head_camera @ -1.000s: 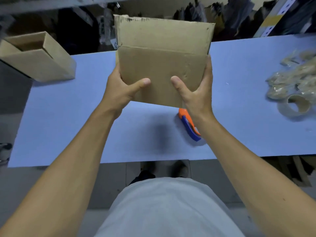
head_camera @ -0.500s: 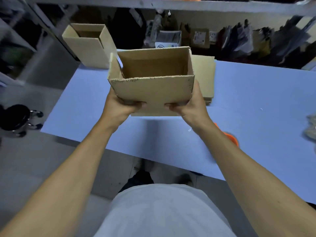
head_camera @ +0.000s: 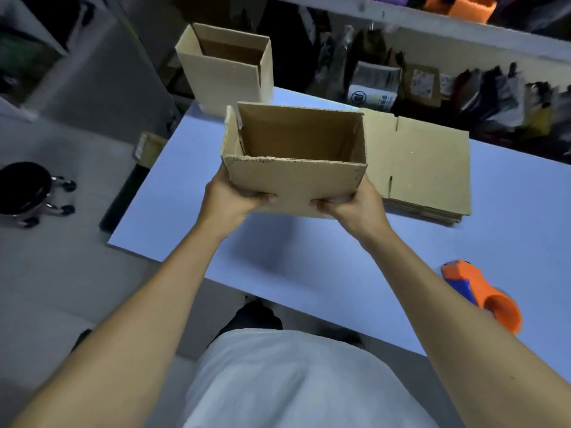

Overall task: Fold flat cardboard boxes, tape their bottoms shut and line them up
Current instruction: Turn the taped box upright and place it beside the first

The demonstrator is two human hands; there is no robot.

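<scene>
A wheeled stool stood off the table. A finished box sat far-left. The left hand and right hand gripped the open box aloft, beside flat cardboard; a tape dispenser lay right.

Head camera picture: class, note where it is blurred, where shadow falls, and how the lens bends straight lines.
In the head view, the orange tape dispenser and shelf clutter smear with motion blur; the held box, gripped by the left hand and right hand, stays sharper. A soft shadow lies on the blue table beneath it. Wide-angle distortion stretches the forearms.
</scene>
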